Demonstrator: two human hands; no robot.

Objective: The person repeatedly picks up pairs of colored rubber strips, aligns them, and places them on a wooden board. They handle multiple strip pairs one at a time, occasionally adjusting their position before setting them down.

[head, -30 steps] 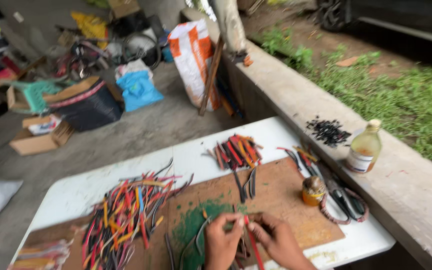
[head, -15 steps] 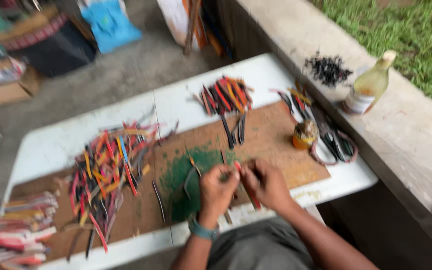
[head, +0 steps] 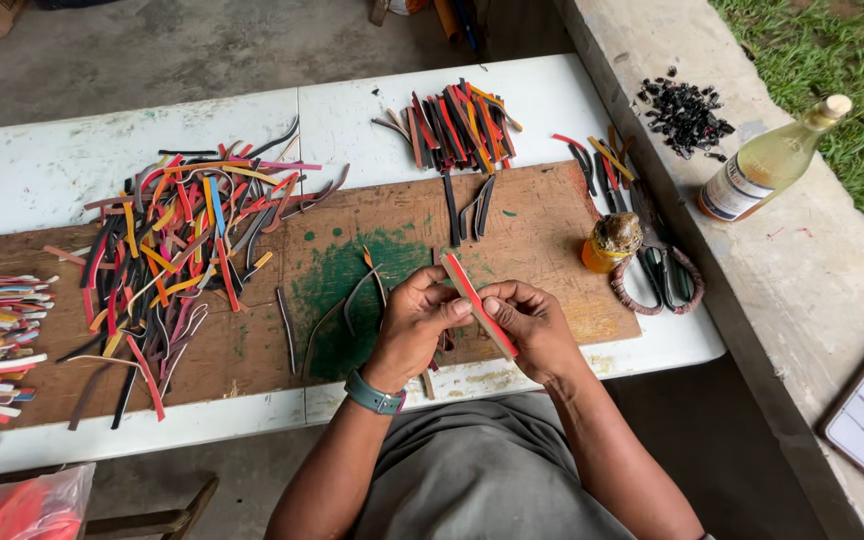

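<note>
Raised red strip point(head: 479, 305) between both hands

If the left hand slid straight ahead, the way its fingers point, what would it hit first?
Probably the right hand: the left hand points across at it, both pinching the red strip between them. Depth is hard to judge.

view: we tilted down over the board point(head: 252, 350) | hands: we drew left hand point(head: 414, 325) and right hand point(head: 537, 328) nearer us | red strip point(head: 479, 304): raised between fingertips

board point(head: 252, 350) lay on table point(head: 72, 160) | strip pile point(head: 167, 250) left on board | hands point(head: 472, 325) near front edge | jar point(head: 612, 243) right | bottle point(head: 767, 165) on ledge point(head: 802, 290) beyond
</note>
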